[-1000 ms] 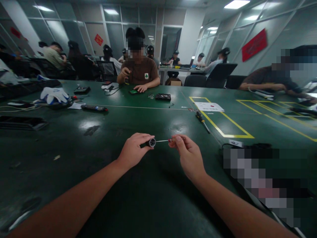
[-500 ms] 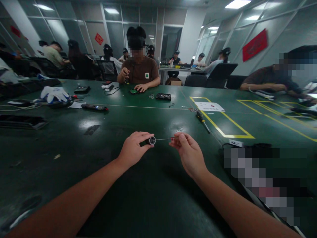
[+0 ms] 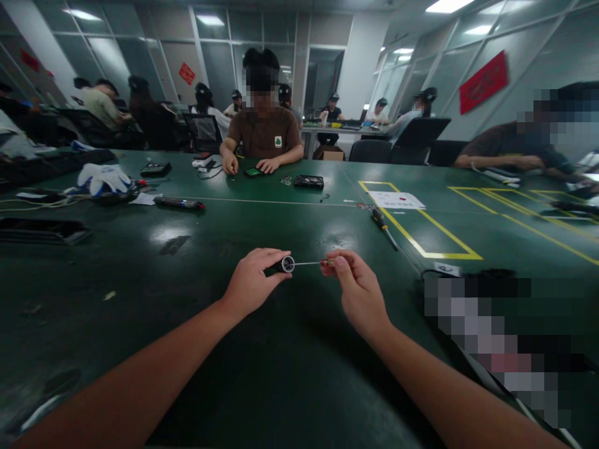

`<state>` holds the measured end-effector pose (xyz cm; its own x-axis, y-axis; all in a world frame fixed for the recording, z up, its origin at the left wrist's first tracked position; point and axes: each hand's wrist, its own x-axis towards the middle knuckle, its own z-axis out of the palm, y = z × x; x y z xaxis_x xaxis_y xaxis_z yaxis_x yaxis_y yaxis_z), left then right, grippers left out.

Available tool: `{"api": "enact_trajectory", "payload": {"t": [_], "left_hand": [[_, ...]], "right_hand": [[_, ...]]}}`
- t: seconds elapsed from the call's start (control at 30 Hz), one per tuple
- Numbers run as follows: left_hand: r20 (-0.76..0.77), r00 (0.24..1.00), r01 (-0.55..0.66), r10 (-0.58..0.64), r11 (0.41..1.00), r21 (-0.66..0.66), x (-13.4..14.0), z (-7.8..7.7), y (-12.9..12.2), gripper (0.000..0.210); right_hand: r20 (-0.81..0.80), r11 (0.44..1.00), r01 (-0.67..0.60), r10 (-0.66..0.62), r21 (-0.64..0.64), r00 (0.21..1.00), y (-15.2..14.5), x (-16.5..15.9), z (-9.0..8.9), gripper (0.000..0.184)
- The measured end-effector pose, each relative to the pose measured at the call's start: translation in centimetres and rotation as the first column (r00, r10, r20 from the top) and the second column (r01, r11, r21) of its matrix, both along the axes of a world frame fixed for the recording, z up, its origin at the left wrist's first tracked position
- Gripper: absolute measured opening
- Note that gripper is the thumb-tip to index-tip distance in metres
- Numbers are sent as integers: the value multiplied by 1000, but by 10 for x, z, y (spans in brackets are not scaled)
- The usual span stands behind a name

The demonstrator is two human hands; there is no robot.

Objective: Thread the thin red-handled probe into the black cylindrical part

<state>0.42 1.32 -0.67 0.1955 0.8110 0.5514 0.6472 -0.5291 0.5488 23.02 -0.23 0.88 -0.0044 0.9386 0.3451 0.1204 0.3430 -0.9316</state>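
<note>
The person's left hand (image 3: 255, 284) and right hand (image 3: 360, 287) are up over the near part of the green table (image 3: 281, 368). The left hand pinches a short dark tube (image 3: 288, 264) between thumb and fingers, with only a small gap, just as wide as the tube. The tube's round, pale-rimmed mouth faces the right hand. It looks light and stiff, and its smooth side might slip or turn, so the outside, back from the rim, seems the best place to hold.

The right hand has its thumb and fingers closed around the small red handle of a thin screwdriver (image 3: 306, 263). Its metal rod points at the tube's mouth; whether the tip touches anything inside, one cannot tell. The tool looks very light. The rod seems hard and thin, so the handle is the better place to grip.

Farther off lie a black and yellow screwdriver (image 3: 384, 229) and white gloves (image 3: 105, 179). Past those, a person in a brown shirt (image 3: 264, 134) sits across the table.
</note>
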Motion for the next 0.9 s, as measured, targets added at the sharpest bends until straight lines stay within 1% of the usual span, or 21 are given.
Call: {"api": "enact_trajectory", "payload": {"t": [0.2, 0.47, 0.7, 0.8, 0.9], "left_hand": [[5, 1000, 8, -8, 1000, -3, 1, 1, -1, 44], [-1, 1000, 12, -12, 1000, 4, 1, -2, 0, 44], [15, 1000, 21, -21, 1000, 1, 2, 0, -1, 44], [17, 1000, 22, -22, 1000, 4, 2, -1, -1, 44], [10, 1000, 12, -12, 1000, 6, 1, -2, 0, 43]], "right_hand": [[73, 999, 12, -16, 48, 997, -3, 0, 1, 24], [75, 998, 46, -50, 51, 996, -1, -1, 1, 23], [64, 996, 78, -80, 32, 995, -3, -3, 5, 23], [63, 998, 54, -56, 29, 996, -3, -2, 3, 22], [50, 1000, -23, 22, 19, 998, -4, -2, 1, 20]]}}
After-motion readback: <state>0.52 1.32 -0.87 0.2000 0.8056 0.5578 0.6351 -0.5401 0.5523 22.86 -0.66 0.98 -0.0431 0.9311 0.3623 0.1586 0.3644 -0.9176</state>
